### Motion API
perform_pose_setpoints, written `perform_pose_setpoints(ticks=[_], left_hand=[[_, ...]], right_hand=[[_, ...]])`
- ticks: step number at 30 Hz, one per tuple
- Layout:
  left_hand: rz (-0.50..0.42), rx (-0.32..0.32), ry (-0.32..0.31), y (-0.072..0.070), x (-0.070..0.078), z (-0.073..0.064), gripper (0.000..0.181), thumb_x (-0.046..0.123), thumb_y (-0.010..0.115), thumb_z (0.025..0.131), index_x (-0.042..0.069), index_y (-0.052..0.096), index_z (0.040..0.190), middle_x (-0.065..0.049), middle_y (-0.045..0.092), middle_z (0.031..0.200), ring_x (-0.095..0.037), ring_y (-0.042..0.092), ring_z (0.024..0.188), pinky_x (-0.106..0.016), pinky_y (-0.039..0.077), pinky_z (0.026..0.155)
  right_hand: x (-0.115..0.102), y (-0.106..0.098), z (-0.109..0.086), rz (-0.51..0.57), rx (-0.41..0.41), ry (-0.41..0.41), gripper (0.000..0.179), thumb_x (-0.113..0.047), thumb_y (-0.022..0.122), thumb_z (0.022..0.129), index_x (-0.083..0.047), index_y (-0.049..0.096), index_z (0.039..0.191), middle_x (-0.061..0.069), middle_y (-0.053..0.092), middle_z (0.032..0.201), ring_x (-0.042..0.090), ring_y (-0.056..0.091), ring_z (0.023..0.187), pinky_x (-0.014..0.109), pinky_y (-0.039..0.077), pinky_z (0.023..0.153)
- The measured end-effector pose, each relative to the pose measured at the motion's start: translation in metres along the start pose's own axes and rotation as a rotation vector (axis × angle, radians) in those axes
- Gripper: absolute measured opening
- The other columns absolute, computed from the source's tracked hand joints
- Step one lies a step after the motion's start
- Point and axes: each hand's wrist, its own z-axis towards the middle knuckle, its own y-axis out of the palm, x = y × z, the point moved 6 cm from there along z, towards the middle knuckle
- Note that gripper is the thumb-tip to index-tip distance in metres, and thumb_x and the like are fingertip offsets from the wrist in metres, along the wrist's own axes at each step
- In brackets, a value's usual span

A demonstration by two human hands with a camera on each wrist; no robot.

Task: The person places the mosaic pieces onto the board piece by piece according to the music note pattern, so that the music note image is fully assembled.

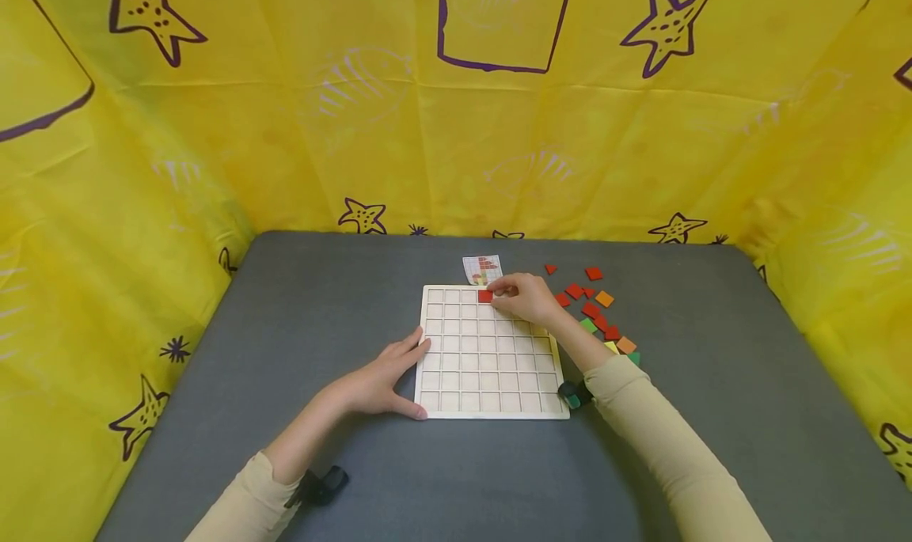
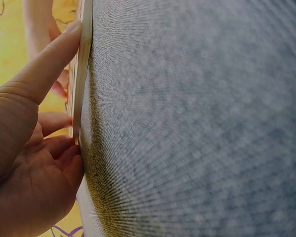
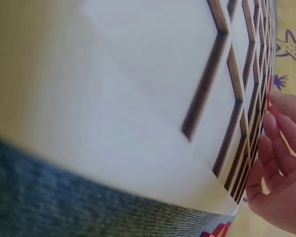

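A pale square board (image 1: 421, 352) with a raised grid lies on the grey table. My left hand (image 1: 385, 372) rests at its left side, fingers spread along the edge and thumb (image 2: 54, 57) at the near left corner. At the far edge, my right hand (image 1: 526, 298) pinches a red square tile (image 1: 485, 296) with thumb and fingertips, in a top-row cell. The right wrist view catches the right hand (image 3: 281, 158) low over the far part of the grid, with a sliver of red at its fingertips.
A printed card (image 1: 483, 269) with a coloured pattern lies just behind the board. Loose red, orange, green and yellow tiles, such as a red square (image 1: 594, 274) and an orange square (image 1: 604, 298), are scattered to the right, partly behind the right forearm. A yellow patterned cloth (image 1: 456, 154) surrounds the table.
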Motion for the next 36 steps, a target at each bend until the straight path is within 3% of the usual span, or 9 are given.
perform_pose_setpoints(ticks=[8,18,22,28,36], left_hand=[[0.012,-0.001,0.005,0.000,0.001,0.000,0.109,0.040,0.085,0.074,0.005,0.021,0.155,-0.014,0.004,0.163,-0.037,0.010,0.146,-0.055,0.023,0.110],[0.017,-0.003,-0.021,0.000,-0.001,0.000,0.110,0.040,0.085,0.073,0.008,0.020,0.156,-0.010,0.002,0.163,-0.034,0.009,0.147,-0.054,0.024,0.110],[0.016,-0.004,-0.009,0.000,0.000,0.000,0.110,0.040,0.085,0.074,0.007,0.020,0.156,-0.011,0.002,0.163,-0.035,0.009,0.147,-0.054,0.024,0.110],[0.014,-0.005,0.022,0.000,0.001,-0.001,0.108,0.040,0.084,0.075,0.004,0.020,0.155,-0.015,0.004,0.163,-0.037,0.010,0.146,-0.055,0.023,0.109],[0.004,0.003,0.028,-0.001,0.002,-0.002,0.108,0.040,0.084,0.075,0.003,0.021,0.155,-0.016,0.004,0.162,-0.038,0.010,0.146,-0.056,0.023,0.109]], right_hand=[[0.010,-0.011,-0.005,0.112,0.057,0.050,0.026,-0.022,0.071,0.090,-0.010,0.072,0.113,0.005,0.069,0.101,0.023,0.059,0.093,0.037,0.047,0.080],[0.055,-0.051,-0.015,0.200,0.238,0.203,0.029,-0.027,0.071,0.090,-0.012,0.070,0.116,0.009,0.068,0.105,0.025,0.058,0.092,0.035,0.045,0.072],[0.067,-0.063,-0.017,0.191,0.285,0.223,0.032,-0.028,0.071,0.090,-0.010,0.070,0.116,0.012,0.068,0.107,0.027,0.059,0.092,0.034,0.045,0.072],[0.078,-0.071,-0.017,0.168,0.318,0.275,0.035,-0.026,0.072,0.090,-0.007,0.069,0.118,0.016,0.067,0.114,0.031,0.058,0.102,0.039,0.045,0.081],[0.086,-0.076,-0.010,0.014,0.323,0.284,0.042,-0.026,0.073,0.088,-0.002,0.065,0.121,0.021,0.065,0.117,0.035,0.056,0.104,0.046,0.042,0.090]])
